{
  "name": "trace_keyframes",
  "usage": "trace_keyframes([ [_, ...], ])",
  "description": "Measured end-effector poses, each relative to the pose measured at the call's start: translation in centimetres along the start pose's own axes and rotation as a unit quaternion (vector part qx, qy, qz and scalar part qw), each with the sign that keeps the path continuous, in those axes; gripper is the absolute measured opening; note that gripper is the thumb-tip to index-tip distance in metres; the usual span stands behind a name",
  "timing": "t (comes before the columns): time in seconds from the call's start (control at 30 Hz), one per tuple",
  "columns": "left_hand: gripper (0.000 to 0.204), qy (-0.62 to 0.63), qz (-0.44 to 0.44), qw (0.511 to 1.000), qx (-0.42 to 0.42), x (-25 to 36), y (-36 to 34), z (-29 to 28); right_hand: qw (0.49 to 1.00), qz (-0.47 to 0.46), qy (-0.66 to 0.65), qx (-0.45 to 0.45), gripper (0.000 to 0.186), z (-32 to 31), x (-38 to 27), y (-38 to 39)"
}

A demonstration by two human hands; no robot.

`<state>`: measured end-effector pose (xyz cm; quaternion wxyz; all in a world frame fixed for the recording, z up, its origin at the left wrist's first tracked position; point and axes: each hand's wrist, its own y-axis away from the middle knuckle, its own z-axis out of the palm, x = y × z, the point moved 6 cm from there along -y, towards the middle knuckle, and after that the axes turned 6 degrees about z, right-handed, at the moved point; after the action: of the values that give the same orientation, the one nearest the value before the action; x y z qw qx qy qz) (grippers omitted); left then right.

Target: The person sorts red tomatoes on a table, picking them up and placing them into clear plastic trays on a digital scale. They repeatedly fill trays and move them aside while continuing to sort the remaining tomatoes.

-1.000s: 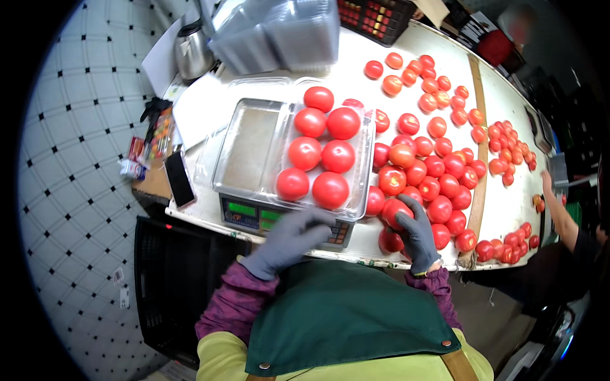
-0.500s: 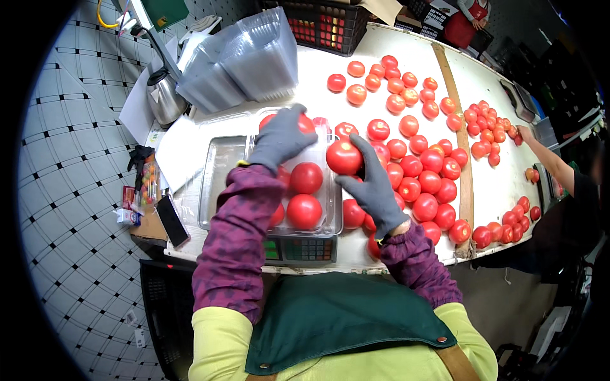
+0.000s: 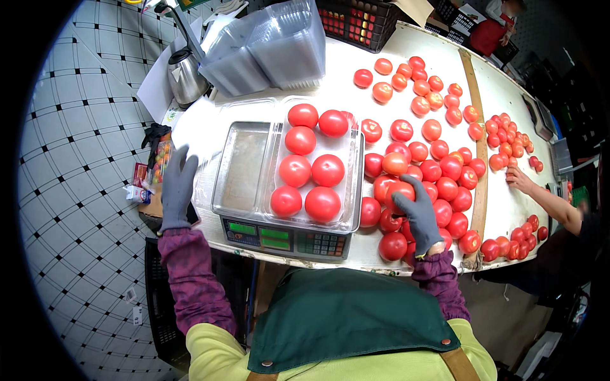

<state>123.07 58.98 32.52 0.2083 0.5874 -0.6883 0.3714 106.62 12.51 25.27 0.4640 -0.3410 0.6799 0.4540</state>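
Observation:
A clear plastic clamshell box (image 3: 351,213) lies open on a digital scale (image 3: 292,244), with several red tomatoes (image 3: 328,170) in its right half. Its lid side stretches left over the scale's bare metal plate (image 3: 241,171). My left hand (image 3: 179,193), in a grey glove, is off the scale's left side with nothing in it, fingers apart. To the right of the box, my gloved right hand (image 3: 422,214) curls thumb and fingers round a tomato (image 3: 399,194) at the near left of a loose heap of tomatoes (image 3: 448,189).
Stacked clear boxes (image 3: 286,47) and a steel kettle (image 3: 186,76) stand at the back left. Behind them is a black crate (image 3: 352,24). A wooden strip (image 3: 476,140) crosses the table; beyond it, a co-worker's hand (image 3: 520,180) reaches to more tomatoes.
My left hand has left the box and swung left, emptied. My right hand has moved with a tomato from the box's edge to the heap. The view has shifted, too.

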Motion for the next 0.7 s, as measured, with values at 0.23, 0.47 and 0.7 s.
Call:
trace_keyframes([
  [0.23,0.061,0.652,-0.120,0.746,0.062,-6.1,5.1,-0.5,0.994,-0.040,-0.012,0.105,0.023,-1.5,1.3,1.9],
  [0.47,0.047,-0.094,0.230,0.935,-0.252,9.8,6.5,12.2,0.898,0.246,-0.204,-0.301,0.041,9.9,0.9,5.4],
  [0.7,0.046,-0.119,0.222,0.935,-0.249,11.3,7.5,12.8,0.944,0.230,-0.094,-0.216,0.025,10.5,1.2,5.6],
])
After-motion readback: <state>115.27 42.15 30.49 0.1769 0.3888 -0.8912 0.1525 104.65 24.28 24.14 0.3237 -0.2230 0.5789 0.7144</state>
